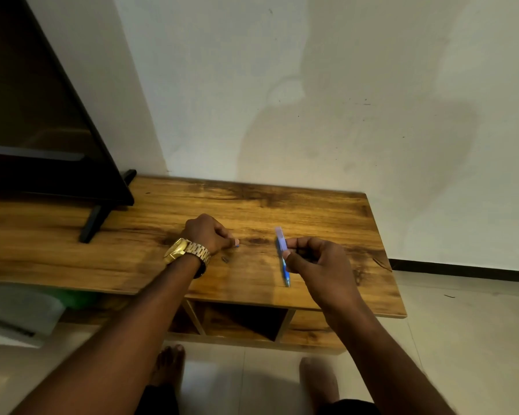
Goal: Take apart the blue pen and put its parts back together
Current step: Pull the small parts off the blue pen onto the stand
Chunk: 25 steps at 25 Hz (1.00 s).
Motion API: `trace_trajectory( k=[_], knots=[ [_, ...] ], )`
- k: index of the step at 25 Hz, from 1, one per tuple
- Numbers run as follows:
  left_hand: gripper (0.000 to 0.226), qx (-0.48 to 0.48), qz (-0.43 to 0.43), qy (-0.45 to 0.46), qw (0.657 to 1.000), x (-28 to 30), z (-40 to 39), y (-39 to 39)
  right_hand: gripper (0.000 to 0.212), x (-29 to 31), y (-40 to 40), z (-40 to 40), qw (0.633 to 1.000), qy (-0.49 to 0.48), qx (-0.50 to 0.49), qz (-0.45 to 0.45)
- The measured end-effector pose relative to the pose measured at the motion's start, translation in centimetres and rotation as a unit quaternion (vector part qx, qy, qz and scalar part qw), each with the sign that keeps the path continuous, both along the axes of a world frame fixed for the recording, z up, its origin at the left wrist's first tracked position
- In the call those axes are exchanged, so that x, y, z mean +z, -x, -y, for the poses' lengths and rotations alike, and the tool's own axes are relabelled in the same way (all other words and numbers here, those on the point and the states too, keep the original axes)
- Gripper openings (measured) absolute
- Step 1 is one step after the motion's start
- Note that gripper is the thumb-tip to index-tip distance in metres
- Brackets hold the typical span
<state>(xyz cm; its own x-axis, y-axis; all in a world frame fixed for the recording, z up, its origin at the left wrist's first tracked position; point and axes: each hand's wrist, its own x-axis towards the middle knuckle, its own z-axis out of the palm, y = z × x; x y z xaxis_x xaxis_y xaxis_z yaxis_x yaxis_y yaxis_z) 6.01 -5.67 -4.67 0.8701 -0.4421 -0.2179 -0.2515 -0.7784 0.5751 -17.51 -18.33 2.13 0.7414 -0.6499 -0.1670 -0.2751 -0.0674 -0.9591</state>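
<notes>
A person's right hand (315, 259) is pinching the blue pen (283, 256) between thumb and curled fingers above the right part of a wooden TV stand (327, 211), the pen's translucent end pointing far and its darker blue tip angling near toward the stand's front edge. The left hand (210, 233), wearing a gold wristwatch (184, 250), is resting knuckles-up on the stand's middle, its fingers curling around a small blue part (237, 243) that is peeking out at the fingertips; how much of it the hand is holding cannot be told. A tiny dark piece (225, 259), too small to identify, is lying on the wood just near of the left hand, apart from it. To the far left, a black television (42, 115) is standing on its angled foot (95, 223). Below the stand's top, open cubbies (243, 322) are showing, and the person's bare feet (168, 366) are resting on the pale tiled floor (462, 324) beneath.
</notes>
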Motion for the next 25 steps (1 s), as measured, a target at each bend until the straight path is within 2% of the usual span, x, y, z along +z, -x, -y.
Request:
trace_trajectory(
  k=[3, 4, 5, 6, 7, 9, 10, 11, 12, 18, 22, 25],
  knots=[
    [0.029, -0.005, -0.002, 0.008, 1.000, 1.4, -0.4, -0.2, 0.017, 0.1, -0.2, 0.0, 1.000, -0.015, -0.005, 0.006],
    [0.032, 0.000, -0.008, 0.035, 0.999, 2.6, -0.6, -0.1, 0.016, 0.4, -0.3, 0.0, 1.000, -0.025, -0.006, 0.015],
    [0.037, 0.020, -0.030, 0.097, 0.995, 4.0, -1.0, 0.1, 0.016, 0.9, -0.4, -0.1, 0.999, -0.033, -0.006, 0.026],
    [0.042, 0.057, -0.088, 0.204, 0.973, 5.3, -1.3, 0.6, 0.016, 1.2, -0.5, -0.1, 0.999, -0.039, -0.006, 0.036],
    [0.053, 0.101, -0.185, 0.338, 0.917, 6.3, -1.4, 1.6, 0.017, 1.5, -0.5, -0.2, 0.998, -0.044, -0.005, 0.044],
    [0.082, 0.137, -0.382, 0.563, 0.720, 7.7, -2.4, 4.8, 0.019, 2.5, -0.5, -0.8, 0.997, -0.051, 0.004, 0.066],
    [0.093, 0.136, -0.446, 0.614, 0.637, 7.9, -3.0, 6.3, 0.019, 2.9, -0.5, -1.4, 0.996, -0.049, 0.016, 0.074],
    [0.101, 0.136, -0.487, 0.634, 0.586, 7.8, -3.5, 7.6, 0.019, 3.2, -0.5, -2.0, 0.996, -0.038, 0.034, 0.079],
    [0.107, 0.136, -0.512, 0.638, 0.559, 7.6, -3.9, 8.6, 0.019, 3.4, -0.6, -2.6, 0.995, -0.021, 0.053, 0.082],
    [0.122, 0.061, -0.543, 0.657, 0.519, 8.1, -4.4, 10.0, 0.018, 4.0, -2.2, -5.0, 0.987, 0.007, 0.110, 0.114],
    [0.120, 0.034, -0.542, 0.697, 0.468, 8.2, -4.6, 9.0, 0.015, 4.2, -3.2, -5.5, 0.988, 0.027, 0.093, 0.117],
    [0.120, 0.022, -0.545, 0.699, 0.462, 8.1, -4.6, 9.2, 0.013, 3.9, -3.5, -5.5, 0.987, 0.045, 0.072, 0.134]
  ],
)
